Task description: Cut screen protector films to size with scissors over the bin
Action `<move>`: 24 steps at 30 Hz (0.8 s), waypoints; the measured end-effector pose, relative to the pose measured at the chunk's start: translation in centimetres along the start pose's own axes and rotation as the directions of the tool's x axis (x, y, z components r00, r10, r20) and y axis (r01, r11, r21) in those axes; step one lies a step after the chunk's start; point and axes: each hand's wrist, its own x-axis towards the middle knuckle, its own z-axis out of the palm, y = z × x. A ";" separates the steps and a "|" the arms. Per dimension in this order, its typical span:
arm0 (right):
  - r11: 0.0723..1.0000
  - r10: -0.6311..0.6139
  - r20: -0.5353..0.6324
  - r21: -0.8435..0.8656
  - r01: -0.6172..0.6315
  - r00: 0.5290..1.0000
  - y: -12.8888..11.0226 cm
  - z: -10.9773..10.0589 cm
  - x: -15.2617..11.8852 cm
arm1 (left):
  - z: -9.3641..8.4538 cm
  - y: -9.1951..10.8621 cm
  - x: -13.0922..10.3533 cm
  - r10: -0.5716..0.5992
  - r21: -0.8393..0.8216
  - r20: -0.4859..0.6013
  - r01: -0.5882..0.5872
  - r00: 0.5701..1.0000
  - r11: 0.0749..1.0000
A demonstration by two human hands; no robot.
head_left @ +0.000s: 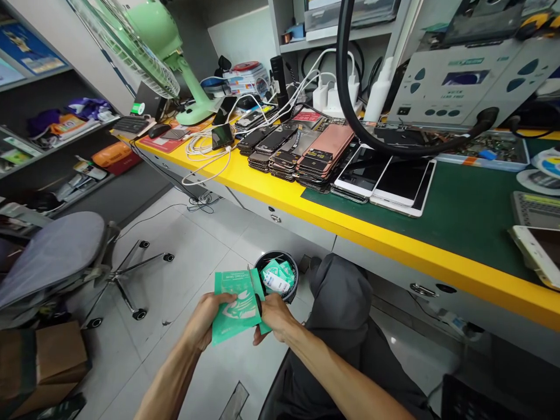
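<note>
My left hand (pixel 205 318) pinches the left side of a flat green packet (pixel 231 303) with white print, thumb on its front. At the packet's right side my right hand (pixel 275 315) is closed on the black handle of scissors (pixel 258 304). A thin blade points up along the packet's right edge, where a narrow strip of green stands beside it. How far the cut runs is hard to make out. Just beyond my right hand, a round dark bin (pixel 294 286) on the floor contains several green and white wrappers (pixel 280 274).
A yellow-edged workbench (pixel 271 186) crosses ahead, with stacked phones (pixel 324 151), white tablets (pixel 402 181), white cables and a soldering station (pixel 464 87). A green fan (pixel 192 87) stands at its left. On the floor are a wheeled chair (pixel 56 251) and a cardboard box (pixel 56 356).
</note>
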 end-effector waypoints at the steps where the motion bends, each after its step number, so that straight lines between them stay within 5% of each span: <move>1: 1.000 0.008 -0.005 -0.003 -0.008 1.000 0.0 0.0 0.1 | 0.0 0.0 0.1 -0.006 0.001 -0.001 0.006 1.000 1.000; 8: 0.987 0.139 -0.029 -0.077 -0.141 0.990 0.7 -0.6 2.5 | -0.2 -0.1 2.4 -0.054 -0.008 0.039 0.054 0.998 0.998; 14: 0.955 0.275 -0.054 -0.105 -0.279 0.960 1.1 -1.7 6.7 | -0.1 -0.4 6.8 -0.123 -0.020 0.153 0.127 0.981 0.992; 24: 0.918 0.390 -0.095 -0.031 -0.395 0.916 1.4 -2.8 11.2 | -1.1 -1.7 12.8 -0.215 0.004 0.166 0.218 0.962 0.976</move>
